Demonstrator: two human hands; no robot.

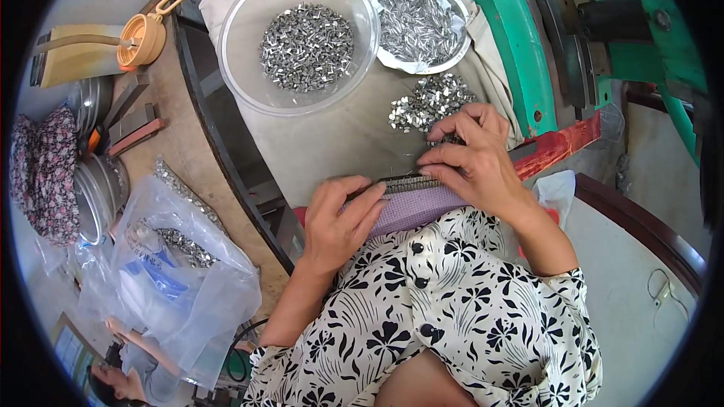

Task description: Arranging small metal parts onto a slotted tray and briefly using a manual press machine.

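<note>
A narrow dark strip with a row of small metal pieces along it (411, 184) lies in front of me, against a purple checked cloth (407, 209). At its left end my left hand (339, 218) is closed, fingertips gripping the strip. My right hand (475, 154) is at its right end, thumb and fingers bent together in a pinch; whatever is between the fingertips is too small to make out. Just beyond the right hand is a loose pile of small shiny metal pieces (430, 102), partly covered by its fingers.
Farther back stand a clear plastic tub (240, 68) of small metal pieces and a white bowl (431, 69) of slim metal pieces. Green machinery (505, 38) rises at right. On the left, a wooden table (170, 139) bears a plastic bag (188, 294) and an orange-lidded container (142, 39).
</note>
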